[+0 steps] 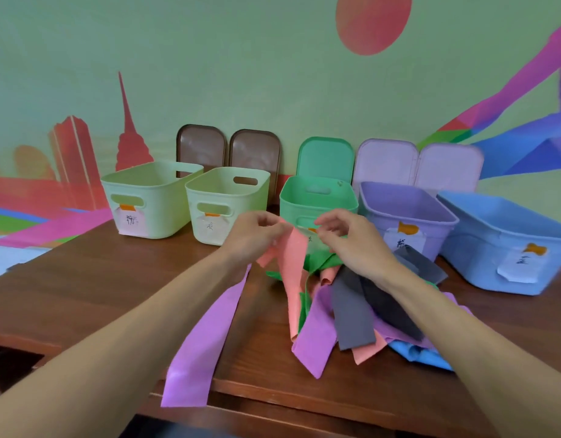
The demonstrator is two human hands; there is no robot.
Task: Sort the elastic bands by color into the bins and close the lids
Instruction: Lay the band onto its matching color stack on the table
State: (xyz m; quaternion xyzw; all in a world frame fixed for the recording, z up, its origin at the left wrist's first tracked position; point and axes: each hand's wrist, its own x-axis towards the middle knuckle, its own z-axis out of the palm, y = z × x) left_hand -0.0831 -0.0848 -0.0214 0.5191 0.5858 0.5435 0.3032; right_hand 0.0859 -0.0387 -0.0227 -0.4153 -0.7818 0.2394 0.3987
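A heap of elastic bands lies on the wooden table [83,289] before me: purple [203,343], grey [351,311], green [317,263], blue [421,352] and salmon pink. My left hand [253,235] and my right hand [348,238] both pinch the top of a salmon pink band [293,267], lifted above the heap. Behind stand five open bins: two pale yellow-green [152,200] [225,203], one green [317,200], one purple [405,216], one blue [506,241].
Two brown lids [201,147] [255,153] lean on the painted wall behind the pale bins. The green lid [325,159] and two lilac lids [386,162] [449,165] stand upright behind the other bins. A purple band hangs over the table's front edge.
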